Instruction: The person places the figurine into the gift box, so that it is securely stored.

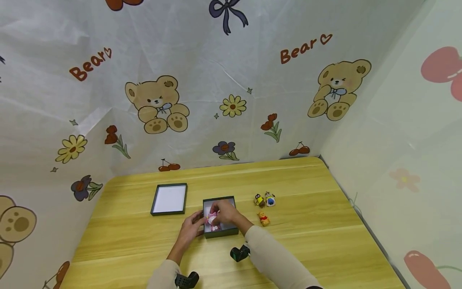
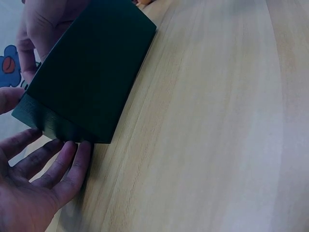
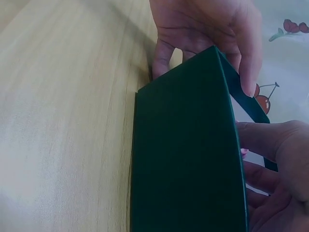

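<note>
Right hand (image 1: 225, 212) pinched a pink figure (image 1: 212, 218) inside the dark box (image 1: 220, 231); left hand (image 1: 193, 228), fingers spread, steadied it. Three figures (image 1: 264, 205) and the lid (image 1: 169, 199) remained on the counter (image 1: 310, 241).

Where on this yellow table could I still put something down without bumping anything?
Bare wood lies along the table's right side, past the three small figurines, and at the far edge behind the box lid. The middle is crowded: both hands, left hand and right hand, work at the dark box.
</note>
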Available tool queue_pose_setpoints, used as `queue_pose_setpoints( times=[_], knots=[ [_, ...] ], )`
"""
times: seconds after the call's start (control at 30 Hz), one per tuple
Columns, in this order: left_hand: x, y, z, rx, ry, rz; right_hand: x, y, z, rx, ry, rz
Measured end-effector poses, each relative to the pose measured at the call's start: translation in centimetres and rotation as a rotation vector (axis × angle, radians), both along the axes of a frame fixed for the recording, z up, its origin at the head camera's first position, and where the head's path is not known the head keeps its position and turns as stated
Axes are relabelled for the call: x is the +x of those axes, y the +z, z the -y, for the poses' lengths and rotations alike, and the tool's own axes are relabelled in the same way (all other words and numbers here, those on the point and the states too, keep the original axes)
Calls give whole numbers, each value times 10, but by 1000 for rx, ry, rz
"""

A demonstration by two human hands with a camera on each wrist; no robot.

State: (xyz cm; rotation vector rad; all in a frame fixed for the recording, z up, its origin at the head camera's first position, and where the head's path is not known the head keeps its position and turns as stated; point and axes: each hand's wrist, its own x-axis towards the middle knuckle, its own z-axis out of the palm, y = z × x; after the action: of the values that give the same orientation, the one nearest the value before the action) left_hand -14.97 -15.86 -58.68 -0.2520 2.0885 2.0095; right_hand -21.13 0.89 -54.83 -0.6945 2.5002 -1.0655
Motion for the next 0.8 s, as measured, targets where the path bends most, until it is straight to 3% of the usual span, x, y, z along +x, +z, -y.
queue_pose_setpoints(
  times=[0.23, 0.5, 0.8],
  knots=[
    [1, 2, 2, -5, -7, -15, 1, -2, 3, 23, 3, 13],
    [7, 16, 1, 27, -37, -4, 5, 0, 4, 44, -10, 48],
    [4, -1, 1, -3, -8, -16, 3, 1, 3, 66, 12, 66]
  ],
)
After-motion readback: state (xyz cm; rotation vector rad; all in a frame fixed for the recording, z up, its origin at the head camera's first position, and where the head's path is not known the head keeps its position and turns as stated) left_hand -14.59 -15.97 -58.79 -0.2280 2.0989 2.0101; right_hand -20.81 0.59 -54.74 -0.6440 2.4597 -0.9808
